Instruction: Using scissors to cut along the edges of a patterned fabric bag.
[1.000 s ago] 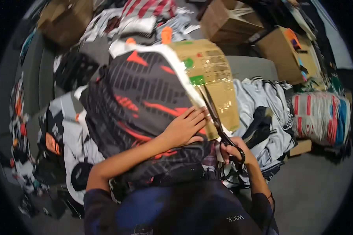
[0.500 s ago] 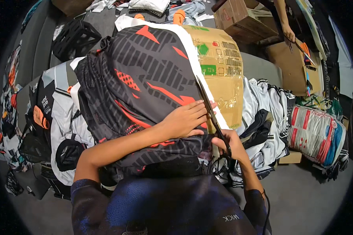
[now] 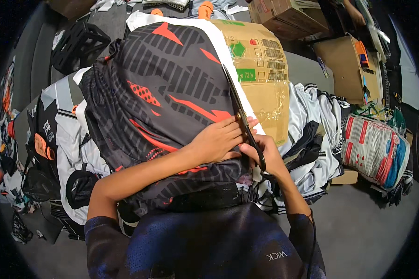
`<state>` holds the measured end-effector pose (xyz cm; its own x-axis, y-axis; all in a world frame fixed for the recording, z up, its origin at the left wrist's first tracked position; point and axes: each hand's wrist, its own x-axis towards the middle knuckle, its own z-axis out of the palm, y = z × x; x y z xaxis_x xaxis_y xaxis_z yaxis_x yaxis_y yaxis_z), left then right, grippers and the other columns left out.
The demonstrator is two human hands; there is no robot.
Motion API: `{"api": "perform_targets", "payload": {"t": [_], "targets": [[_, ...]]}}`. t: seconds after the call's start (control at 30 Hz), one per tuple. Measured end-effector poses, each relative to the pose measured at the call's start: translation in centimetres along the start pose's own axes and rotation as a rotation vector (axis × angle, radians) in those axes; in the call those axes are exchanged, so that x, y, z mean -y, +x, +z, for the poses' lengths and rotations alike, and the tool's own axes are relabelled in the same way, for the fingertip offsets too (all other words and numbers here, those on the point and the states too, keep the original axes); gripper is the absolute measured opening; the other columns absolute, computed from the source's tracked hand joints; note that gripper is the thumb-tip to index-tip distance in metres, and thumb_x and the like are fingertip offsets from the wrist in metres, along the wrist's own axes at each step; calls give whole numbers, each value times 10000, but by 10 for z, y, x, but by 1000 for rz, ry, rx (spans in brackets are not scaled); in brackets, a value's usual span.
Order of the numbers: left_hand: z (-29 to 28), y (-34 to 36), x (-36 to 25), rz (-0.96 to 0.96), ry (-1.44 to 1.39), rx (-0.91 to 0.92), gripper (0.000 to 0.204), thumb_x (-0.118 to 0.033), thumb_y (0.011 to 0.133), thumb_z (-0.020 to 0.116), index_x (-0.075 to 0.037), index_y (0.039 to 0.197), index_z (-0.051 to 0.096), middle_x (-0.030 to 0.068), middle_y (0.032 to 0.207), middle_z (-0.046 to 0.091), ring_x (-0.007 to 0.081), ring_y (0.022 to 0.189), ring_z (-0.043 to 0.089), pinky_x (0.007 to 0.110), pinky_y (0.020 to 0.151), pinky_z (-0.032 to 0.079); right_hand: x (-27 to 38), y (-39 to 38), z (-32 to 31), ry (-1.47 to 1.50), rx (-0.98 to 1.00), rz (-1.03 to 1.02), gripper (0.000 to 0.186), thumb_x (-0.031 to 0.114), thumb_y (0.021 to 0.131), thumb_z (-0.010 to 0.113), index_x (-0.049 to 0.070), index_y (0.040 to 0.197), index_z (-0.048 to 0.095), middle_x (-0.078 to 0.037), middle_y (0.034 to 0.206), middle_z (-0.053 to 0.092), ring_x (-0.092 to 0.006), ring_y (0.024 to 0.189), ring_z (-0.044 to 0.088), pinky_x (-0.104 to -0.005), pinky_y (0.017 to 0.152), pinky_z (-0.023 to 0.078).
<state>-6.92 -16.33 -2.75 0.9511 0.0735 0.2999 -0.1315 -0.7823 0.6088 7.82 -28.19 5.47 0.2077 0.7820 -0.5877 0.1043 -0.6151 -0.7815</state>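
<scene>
A dark grey fabric with red and striped patterns [image 3: 177,79] lies bunched before me, bordered by a white strip [image 3: 246,108] beside a taped brown cardboard piece [image 3: 267,107]. My left hand [image 3: 219,137] lies flat with fingers outstretched on the fabric near that strip. My right hand [image 3: 263,156] grips black scissors [image 3: 233,90], whose long blades run along the fabric's edge at the white strip, passing just by my left fingertips.
White clothing [image 3: 314,151] and black garments [image 3: 42,181] flank the fabric. A striped plastic-wrapped bundle [image 3: 372,151] sits at the right. Cardboard boxes [image 3: 284,18] stand behind, near another person's hand [image 3: 356,16]. A black plastic stool [image 3: 74,49] stands at the back left.
My right hand and the scissors have moved forward along the white strip, while my left hand stays on the fabric. The other person's hand, seen half a second ago, has shifted upward.
</scene>
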Motion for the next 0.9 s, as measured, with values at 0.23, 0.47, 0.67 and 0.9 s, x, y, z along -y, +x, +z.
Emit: {"api": "perform_targets", "payload": {"t": [0.23,0.47,0.67,0.9], "targets": [[-1,0,-2,-27,-68,-74,641,-314,868,557,-30,1425,412,111,1552,335,241,1421,330,381,1177,257,6,6,1,-48,2,-30,271,195,890,675,33,691,586,-9,511,514,-88,434,432,-200,431,315],[-1,0,0,-30,-85,-62,638,-311,859,566,-34,1417,423,95,1546,350,239,1419,333,377,1173,260,8,7,1,-49,8,-23,251,175,891,666,35,700,583,-9,500,510,-87,423,422,-199,426,307],[-1,1,-1,-24,-91,-73,635,-312,856,570,-42,1414,431,88,1545,355,237,1421,331,375,1172,260,6,6,1,-74,8,-71,241,171,893,661,37,709,584,-8,497,508,-86,417,417,-199,423,309],[0,-1,-1,-32,-75,-62,639,-327,849,579,-50,1408,442,90,1541,363,236,1424,328,376,1171,259,11,5,7,-26,-45,13,321,225,861,705,22,644,581,-4,521,488,-97,479,379,-243,460,295]]}}
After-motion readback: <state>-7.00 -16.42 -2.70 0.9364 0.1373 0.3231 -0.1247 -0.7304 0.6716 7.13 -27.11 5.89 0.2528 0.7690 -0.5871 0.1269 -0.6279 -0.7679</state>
